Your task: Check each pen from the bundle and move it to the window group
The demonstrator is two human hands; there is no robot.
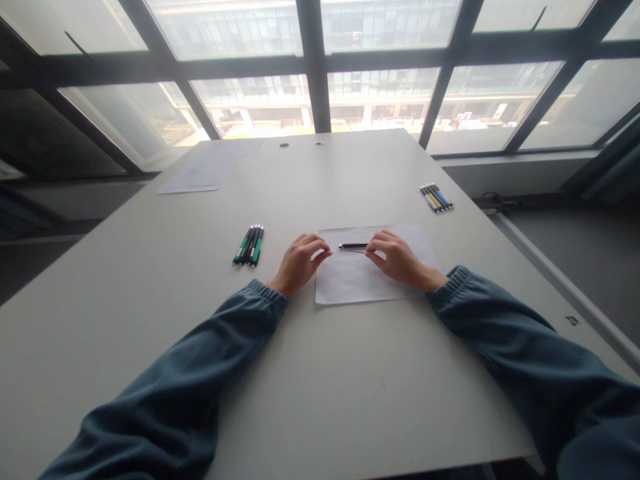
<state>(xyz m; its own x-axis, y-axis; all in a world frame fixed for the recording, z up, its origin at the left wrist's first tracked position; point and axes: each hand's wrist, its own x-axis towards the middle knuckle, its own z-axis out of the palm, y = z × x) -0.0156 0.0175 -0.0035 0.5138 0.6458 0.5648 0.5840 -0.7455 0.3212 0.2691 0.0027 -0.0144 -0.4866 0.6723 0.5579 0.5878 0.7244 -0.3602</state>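
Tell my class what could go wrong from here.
The thin rod, apparently pinched by the right hand, could slip and roll. The black pen-like piece beside it might roll off the white sheet if nudged. The green-and-black pens lie near the left hand, so a sideways sweep could scatter them.
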